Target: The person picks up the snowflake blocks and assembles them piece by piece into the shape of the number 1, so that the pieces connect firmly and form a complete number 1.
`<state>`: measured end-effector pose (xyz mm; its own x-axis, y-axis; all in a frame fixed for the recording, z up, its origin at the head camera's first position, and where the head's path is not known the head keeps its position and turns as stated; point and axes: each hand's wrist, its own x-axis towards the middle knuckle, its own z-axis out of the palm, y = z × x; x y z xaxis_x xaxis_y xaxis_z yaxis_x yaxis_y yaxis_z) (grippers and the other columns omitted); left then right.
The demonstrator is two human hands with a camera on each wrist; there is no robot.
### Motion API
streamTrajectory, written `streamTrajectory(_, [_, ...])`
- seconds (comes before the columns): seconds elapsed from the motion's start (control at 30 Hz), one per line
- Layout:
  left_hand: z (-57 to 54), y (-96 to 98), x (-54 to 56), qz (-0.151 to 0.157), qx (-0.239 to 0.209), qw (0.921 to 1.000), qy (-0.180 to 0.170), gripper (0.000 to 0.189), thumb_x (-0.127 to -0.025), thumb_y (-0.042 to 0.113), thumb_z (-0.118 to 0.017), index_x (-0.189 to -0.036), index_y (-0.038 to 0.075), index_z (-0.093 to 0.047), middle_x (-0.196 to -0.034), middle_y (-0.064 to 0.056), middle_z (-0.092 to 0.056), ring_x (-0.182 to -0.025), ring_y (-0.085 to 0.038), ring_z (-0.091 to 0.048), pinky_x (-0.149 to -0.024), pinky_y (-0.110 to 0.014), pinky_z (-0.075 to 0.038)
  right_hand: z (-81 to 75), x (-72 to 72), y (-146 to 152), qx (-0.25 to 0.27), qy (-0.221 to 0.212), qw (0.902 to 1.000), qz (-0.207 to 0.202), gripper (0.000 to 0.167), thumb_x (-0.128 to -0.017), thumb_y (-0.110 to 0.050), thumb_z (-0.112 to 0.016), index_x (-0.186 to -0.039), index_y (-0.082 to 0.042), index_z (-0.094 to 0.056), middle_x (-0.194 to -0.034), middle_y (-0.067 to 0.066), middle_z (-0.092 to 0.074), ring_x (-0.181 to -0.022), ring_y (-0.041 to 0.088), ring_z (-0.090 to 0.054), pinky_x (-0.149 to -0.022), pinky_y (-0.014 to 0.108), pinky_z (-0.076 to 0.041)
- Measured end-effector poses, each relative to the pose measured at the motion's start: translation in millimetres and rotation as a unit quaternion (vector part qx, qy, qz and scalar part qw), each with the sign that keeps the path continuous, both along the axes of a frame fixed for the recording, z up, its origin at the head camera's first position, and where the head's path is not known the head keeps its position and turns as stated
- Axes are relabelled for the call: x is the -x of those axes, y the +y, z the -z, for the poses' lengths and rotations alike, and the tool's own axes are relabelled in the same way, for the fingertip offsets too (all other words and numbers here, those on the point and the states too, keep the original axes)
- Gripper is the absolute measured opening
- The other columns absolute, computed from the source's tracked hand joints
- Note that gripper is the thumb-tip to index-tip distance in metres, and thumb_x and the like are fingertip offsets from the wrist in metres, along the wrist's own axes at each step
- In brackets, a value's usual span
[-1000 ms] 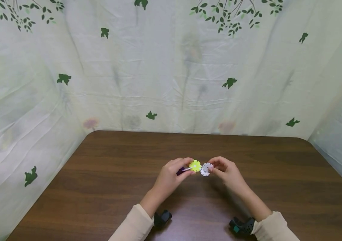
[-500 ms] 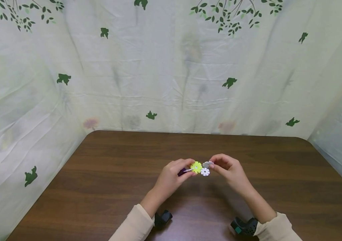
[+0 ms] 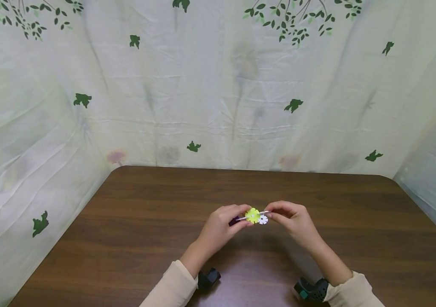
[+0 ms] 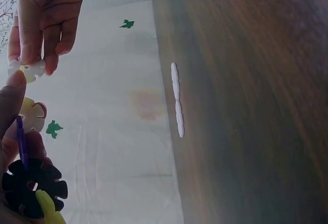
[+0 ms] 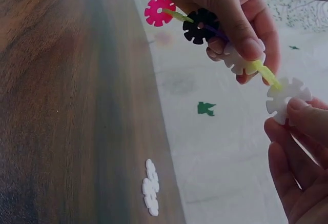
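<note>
My left hand (image 3: pixel 219 224) grips a chain of notched interlocking toy discs, its thumb on a white disc (image 5: pixel 233 62) in the right wrist view. Along that chain come a purple disc (image 4: pixel 21 144) seen edge-on, a black disc (image 5: pixel 200 25), a yellow disc seen edge-on and a pink disc (image 5: pixel 155 9). Another yellow disc (image 3: pixel 252 215) slots into the white one and faces the head camera. Between thumb and fingers, my right hand (image 3: pixel 294 219) pinches a white notched disc (image 5: pixel 287 97) at the free side of this yellow disc, edge-on in the head view.
Loose white discs (image 4: pixel 177 101) lie joined on the dark wooden table (image 3: pixel 145 238), partly behind the yellow disc in the head view. A pale leaf-print cloth (image 3: pixel 202 85) hangs behind the table and at both sides. Black wrist cameras (image 3: pixel 209 278) sit at the cuffs.
My right hand has turned its white disc from face-on to edge-on and against the yellow disc. The left hand has shifted slightly right with the chain.
</note>
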<state>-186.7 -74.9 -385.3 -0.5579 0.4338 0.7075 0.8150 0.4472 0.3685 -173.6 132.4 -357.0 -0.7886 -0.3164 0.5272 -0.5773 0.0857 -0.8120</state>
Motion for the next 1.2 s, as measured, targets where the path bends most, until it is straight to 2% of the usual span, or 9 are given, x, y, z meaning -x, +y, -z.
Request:
streamTrajectory(0.2, [-0.4,0.2,-0.4,0.01,0.002,0.9999,0.007,0.032,-0.072,0.016,-0.075,-0.102,0.007,-0.066,-0.089,0.001,-0.065,-0.079,-0.011,-0.06,-0.069,-0.026,-0.045,0.2,-0.6,-2,-0.006,0.023,0.9997,0.005,0.013,-0.072,0.017,-0.063,-0.083,0.011,-0.062,-0.079,0.019,-0.062,-0.068,0.016,-0.059,-0.059,0.026,-0.051])
streamTrajectory(0.4, [-1.4,-1.3,0.0,0.001,0.008,0.9999,-0.011,0.033,-0.072,0.02,-0.075,-0.102,0.008,-0.066,-0.09,0.002,-0.064,-0.077,-0.009,-0.058,-0.069,-0.025,-0.045,0.3,-0.3,-3,-0.008,0.008,0.9999,0.011,0.013,-0.074,0.016,-0.062,-0.085,0.009,-0.063,-0.08,0.019,-0.062,-0.067,0.021,-0.059,-0.059,0.026,-0.05])
streamTrajectory(0.5, [-2.0,-2.0,0.1,-0.013,0.015,0.9996,-0.019,0.034,-0.073,0.024,-0.074,-0.102,0.009,-0.065,-0.091,0.002,-0.064,-0.077,-0.008,-0.058,-0.068,-0.026,-0.044,8.1,5.3,-1,-0.003,-0.002,1.0,0.005,0.015,-0.075,0.015,-0.062,-0.087,0.009,-0.062,-0.082,0.019,-0.062,-0.068,0.023,-0.059,-0.06,0.027,-0.051])
streamTrajectory(0.63, [-2.3,-2.7,0.4,-0.027,0.012,0.9994,-0.018,0.035,-0.073,0.025,-0.074,-0.103,0.009,-0.065,-0.093,0.0,-0.065,-0.078,-0.008,-0.058,-0.067,-0.026,-0.044,19.5,12.7,3,0.008,-0.03,0.9995,0.003,0.015,-0.077,0.01,-0.063,-0.092,0.006,-0.063,-0.084,0.014,-0.062,-0.069,0.019,-0.06,-0.062,0.03,-0.052])
streamTrajectory(0.87, [-3.3,-2.7,-0.2,-0.036,-0.001,0.9991,-0.019,0.033,-0.073,0.02,-0.075,-0.102,0.007,-0.065,-0.093,0.001,-0.065,-0.076,-0.009,-0.057,-0.066,-0.026,-0.045,23.3,14.3,2,0.026,-0.081,0.9963,-0.001,0.018,-0.079,0.003,-0.064,-0.096,0.009,-0.059,-0.082,0.016,-0.061,-0.069,0.015,-0.061,-0.064,0.037,-0.052])
streamTrajectory(1.03, [-3.9,-1.6,-0.9,-0.032,-0.003,0.9992,-0.025,0.032,-0.073,0.017,-0.074,-0.102,0.007,-0.065,-0.093,0.0,-0.064,-0.077,-0.01,-0.058,-0.068,-0.027,-0.046,23.3,13.7,0,0.044,-0.122,0.9916,0.006,0.022,-0.079,0.004,-0.064,-0.098,0.012,-0.056,-0.082,0.018,-0.059,-0.068,0.014,-0.06,-0.064,0.033,-0.052])
streamTrajectory(1.2, [-4.4,0.4,-2.4,-0.023,0.002,0.9996,-0.018,0.035,-0.075,0.021,-0.073,-0.105,0.008,-0.063,-0.098,0.0,-0.064,-0.084,-0.01,-0.058,-0.071,-0.027,-0.045,23.9,11.6,-4,0.057,-0.163,0.9848,0.017,0.024,-0.08,0.001,-0.065,-0.099,0.012,-0.056,-0.081,0.014,-0.059,-0.069,0.016,-0.061,-0.065,0.03,-0.052])
